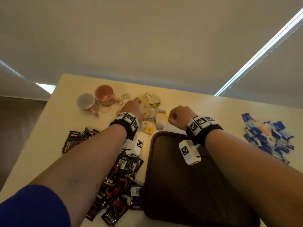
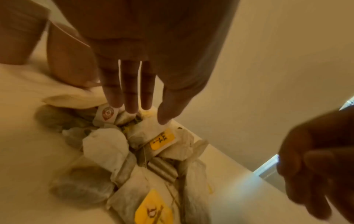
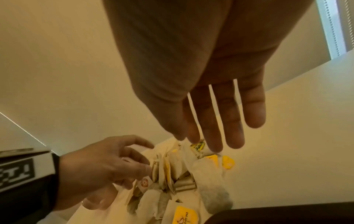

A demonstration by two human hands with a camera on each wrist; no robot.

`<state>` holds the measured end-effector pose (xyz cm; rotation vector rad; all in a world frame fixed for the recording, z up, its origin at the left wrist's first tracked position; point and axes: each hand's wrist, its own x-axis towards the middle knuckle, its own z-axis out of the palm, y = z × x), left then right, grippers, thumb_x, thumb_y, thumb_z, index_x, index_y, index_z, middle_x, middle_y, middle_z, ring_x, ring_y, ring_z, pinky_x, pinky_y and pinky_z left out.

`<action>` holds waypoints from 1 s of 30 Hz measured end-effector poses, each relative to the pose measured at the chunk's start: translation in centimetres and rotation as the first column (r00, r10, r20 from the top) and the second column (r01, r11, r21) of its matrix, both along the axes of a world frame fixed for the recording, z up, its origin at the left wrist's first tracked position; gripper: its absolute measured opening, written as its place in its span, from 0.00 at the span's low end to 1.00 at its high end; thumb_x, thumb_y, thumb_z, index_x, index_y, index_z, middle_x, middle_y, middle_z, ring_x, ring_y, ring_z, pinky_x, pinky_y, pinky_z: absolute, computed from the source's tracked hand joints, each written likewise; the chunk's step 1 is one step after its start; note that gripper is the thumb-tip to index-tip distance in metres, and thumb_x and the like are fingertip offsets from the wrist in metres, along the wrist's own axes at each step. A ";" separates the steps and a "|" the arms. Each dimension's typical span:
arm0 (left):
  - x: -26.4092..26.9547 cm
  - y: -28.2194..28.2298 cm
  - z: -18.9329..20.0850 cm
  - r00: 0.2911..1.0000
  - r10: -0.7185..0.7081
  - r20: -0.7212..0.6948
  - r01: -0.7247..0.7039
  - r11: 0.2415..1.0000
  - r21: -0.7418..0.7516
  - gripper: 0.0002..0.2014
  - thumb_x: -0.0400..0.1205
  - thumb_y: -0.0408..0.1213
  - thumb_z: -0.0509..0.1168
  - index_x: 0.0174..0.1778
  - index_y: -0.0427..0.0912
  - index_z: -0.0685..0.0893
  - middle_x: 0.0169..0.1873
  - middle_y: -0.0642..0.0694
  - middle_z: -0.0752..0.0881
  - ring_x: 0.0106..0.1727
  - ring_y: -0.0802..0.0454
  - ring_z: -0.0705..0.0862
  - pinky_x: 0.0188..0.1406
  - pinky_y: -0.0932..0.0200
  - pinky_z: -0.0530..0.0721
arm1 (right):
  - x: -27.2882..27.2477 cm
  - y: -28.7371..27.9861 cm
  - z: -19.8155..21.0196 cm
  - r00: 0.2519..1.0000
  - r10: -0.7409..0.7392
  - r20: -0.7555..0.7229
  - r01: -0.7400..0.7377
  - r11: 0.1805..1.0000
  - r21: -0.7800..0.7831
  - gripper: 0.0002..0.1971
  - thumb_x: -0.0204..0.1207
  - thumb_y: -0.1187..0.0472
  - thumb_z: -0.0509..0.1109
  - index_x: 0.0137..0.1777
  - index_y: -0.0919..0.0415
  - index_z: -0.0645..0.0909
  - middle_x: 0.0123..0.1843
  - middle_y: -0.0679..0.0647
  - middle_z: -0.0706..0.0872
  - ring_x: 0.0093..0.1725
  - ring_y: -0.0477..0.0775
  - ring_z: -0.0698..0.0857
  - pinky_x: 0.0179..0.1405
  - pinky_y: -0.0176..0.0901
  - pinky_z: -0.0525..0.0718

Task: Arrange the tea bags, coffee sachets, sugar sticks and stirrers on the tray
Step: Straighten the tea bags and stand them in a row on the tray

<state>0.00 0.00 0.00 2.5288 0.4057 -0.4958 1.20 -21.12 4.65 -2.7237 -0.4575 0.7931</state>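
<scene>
Your left hand (image 1: pixel 131 106) and right hand (image 1: pixel 178 117), fingers extended, empty, reach the tea bags (image 1: pixel 151 110) at frame centre; pinch one bag, not its string.

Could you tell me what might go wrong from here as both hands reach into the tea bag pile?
The tea bags lie tangled, strings and yellow tags crossing, so lifting one may drag others off the pile. The left hand works right beside the pink mug, and a sideways sweep of it could knock that mug over. The tray sits under the right hand's forearm, which could nudge it toward the coffee sachets.
</scene>
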 end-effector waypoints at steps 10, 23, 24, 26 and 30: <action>2.3 -0.2 -3.2 0.961 -0.261 -0.089 0.269 0.957 0.106 0.21 0.80 0.29 0.71 0.67 0.51 0.82 0.69 0.40 0.72 0.68 0.37 0.77 0.65 0.48 0.79 | 2.6 3.0 -3.5 0.999 -0.033 -0.025 0.034 0.999 0.002 0.14 0.80 0.53 0.69 0.61 0.57 0.82 0.60 0.55 0.86 0.59 0.59 0.84 0.56 0.47 0.82; 0.7 2.4 0.1 0.987 -0.151 0.062 0.145 0.986 0.087 0.04 0.78 0.40 0.74 0.43 0.45 0.85 0.47 0.46 0.85 0.51 0.44 0.82 0.50 0.51 0.80 | 2.0 1.8 -3.6 0.995 -0.085 -0.059 0.086 0.996 0.017 0.12 0.82 0.53 0.67 0.59 0.58 0.83 0.61 0.55 0.85 0.59 0.58 0.83 0.55 0.46 0.80; 0.5 2.7 0.6 0.988 -0.138 0.066 0.133 0.988 0.075 0.06 0.78 0.41 0.74 0.42 0.44 0.85 0.44 0.47 0.84 0.49 0.44 0.82 0.47 0.51 0.79 | 1.8 1.6 -3.4 0.994 -0.091 -0.057 0.093 0.995 0.026 0.12 0.81 0.53 0.68 0.58 0.58 0.83 0.61 0.55 0.85 0.59 0.58 0.83 0.54 0.45 0.79; 0.2 3.0 1.6 0.987 -0.146 0.071 0.141 0.987 0.073 0.06 0.79 0.42 0.73 0.42 0.47 0.82 0.42 0.49 0.84 0.49 0.45 0.83 0.46 0.51 0.80 | 1.3 1.2 -3.1 0.993 -0.105 -0.054 0.107 0.993 0.047 0.11 0.81 0.53 0.68 0.57 0.58 0.84 0.60 0.56 0.86 0.58 0.58 0.83 0.52 0.43 0.78; -0.5 2.9 4.0 0.977 -0.175 0.119 0.174 0.985 0.019 0.11 0.77 0.44 0.76 0.39 0.50 0.79 0.41 0.49 0.84 0.46 0.46 0.82 0.46 0.51 0.80 | 0.2 1.1 -1.9 0.990 -0.136 -0.034 0.140 0.974 0.177 0.13 0.80 0.51 0.70 0.60 0.56 0.83 0.57 0.52 0.87 0.55 0.53 0.84 0.50 0.41 0.77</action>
